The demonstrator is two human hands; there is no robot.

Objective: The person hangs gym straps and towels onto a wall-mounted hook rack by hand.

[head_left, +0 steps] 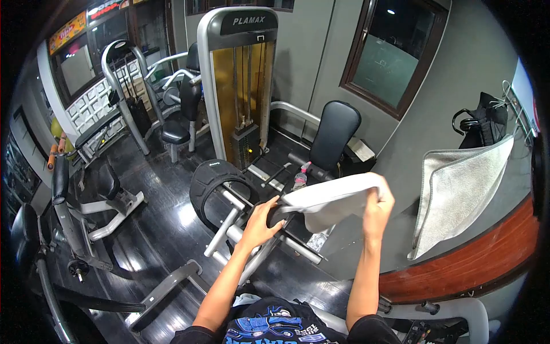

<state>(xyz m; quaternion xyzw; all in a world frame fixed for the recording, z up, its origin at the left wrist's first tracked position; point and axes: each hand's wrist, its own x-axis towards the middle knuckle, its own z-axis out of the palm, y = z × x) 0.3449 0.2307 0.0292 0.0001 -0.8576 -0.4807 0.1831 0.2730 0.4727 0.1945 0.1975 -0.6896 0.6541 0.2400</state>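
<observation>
In the head view, a white cloth (pixel 338 198) hangs folded from my right hand (pixel 378 207), whose fingers are closed on its right end. The cloth's left end reaches across close to my left hand (pixel 262 225). My left hand's thumb and fingers curve around a dark rounded pad (pixel 278 215) on the exercise machine; part of its grip is hidden. Just beyond the cloth stands a bottle with a pink top (pixel 301 176). A black padded belt (pixel 206 189) is draped over the machine frame left of my left hand.
A weight-stack machine (pixel 238 80) rises ahead, with a black backrest (pixel 337 133) to its right. A light towel (pixel 464 195) and a black bag (pixel 487 123) hang by the right wall. More gym machines (pixel 109 189) stand on the dark floor at left.
</observation>
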